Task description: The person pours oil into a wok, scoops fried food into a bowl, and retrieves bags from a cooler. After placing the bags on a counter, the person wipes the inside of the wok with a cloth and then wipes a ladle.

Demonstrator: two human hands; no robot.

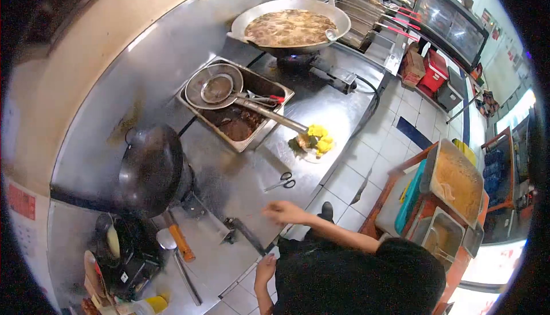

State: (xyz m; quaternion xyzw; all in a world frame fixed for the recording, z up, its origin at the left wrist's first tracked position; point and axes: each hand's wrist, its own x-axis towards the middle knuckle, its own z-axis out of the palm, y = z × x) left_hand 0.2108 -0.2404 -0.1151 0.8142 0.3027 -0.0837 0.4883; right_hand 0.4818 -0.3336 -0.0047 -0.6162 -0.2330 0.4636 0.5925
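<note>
My right hand (285, 213) hovers over the front edge of the steel counter (238, 169), blurred, with its fingers loosely apart and nothing visible in them. Just beyond it lie black-handled scissors (282, 182). My left hand (265, 270) is lower down at the counter edge, fingers curled in at the end of a black bar (250, 236); what they grip is hidden. Yellow and green food (315, 141) sits by the far front edge. A strainer (214, 86) rests across a steel tray (234, 140), its long handle pointing toward the food.
A large wok (293, 22) of bubbling liquid stands on the far burner. Nearer, a dark wok (150, 170) tilts against the wall, beside a ladle (167, 239) and an orange-handled tool (181, 243). Food trays (456, 180) stand on an orange rack at right, across the tiled floor.
</note>
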